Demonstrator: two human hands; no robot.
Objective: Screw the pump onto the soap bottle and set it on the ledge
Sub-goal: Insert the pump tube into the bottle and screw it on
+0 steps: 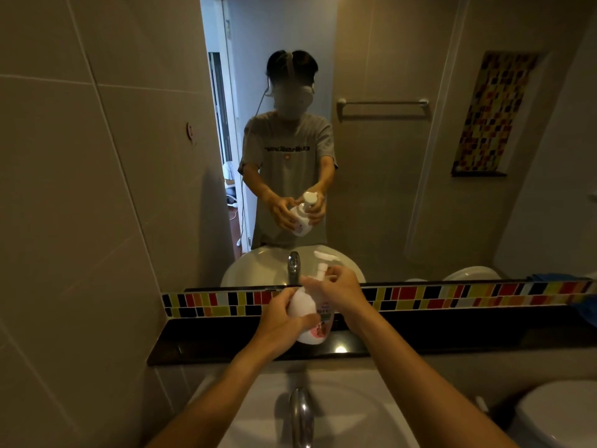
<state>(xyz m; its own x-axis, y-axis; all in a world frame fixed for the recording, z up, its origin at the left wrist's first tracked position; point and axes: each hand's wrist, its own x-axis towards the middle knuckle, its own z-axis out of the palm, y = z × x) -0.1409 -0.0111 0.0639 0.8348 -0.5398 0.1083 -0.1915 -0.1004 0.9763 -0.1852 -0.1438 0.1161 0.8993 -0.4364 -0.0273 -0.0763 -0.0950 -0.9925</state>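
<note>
A wide mirror (403, 140) fills the far wall above a strip of coloured tiles (452, 297), and in it a person in a grey T-shirt stands reflected, holding the same bottle. Below the tiles a dark, glossy ledge (210, 344) runs left to right, with a blue cloth (586, 310) at its far right end, cut off by the frame edge. Nearest the camera sits the white sink (349, 412) with its chrome tap (301, 415); a toilet lid (562, 412) shows at the lower right, only partly in view.

Both forearms reach out over the sink. The soap bottle (311, 329), white with a pink label, is held tilted in the air just above the ledge, not resting on it. The left hand (284, 321) is wrapped around the bottle's body, fingers curled over the front. The right hand (339, 291) closes over the bottle's neck, covering most of the white pump (321, 270), so only the pump head pokes out above the knuckles. Whether the pump collar is seated on the threads is hidden by the right hand. The label text is too small to read.
</note>
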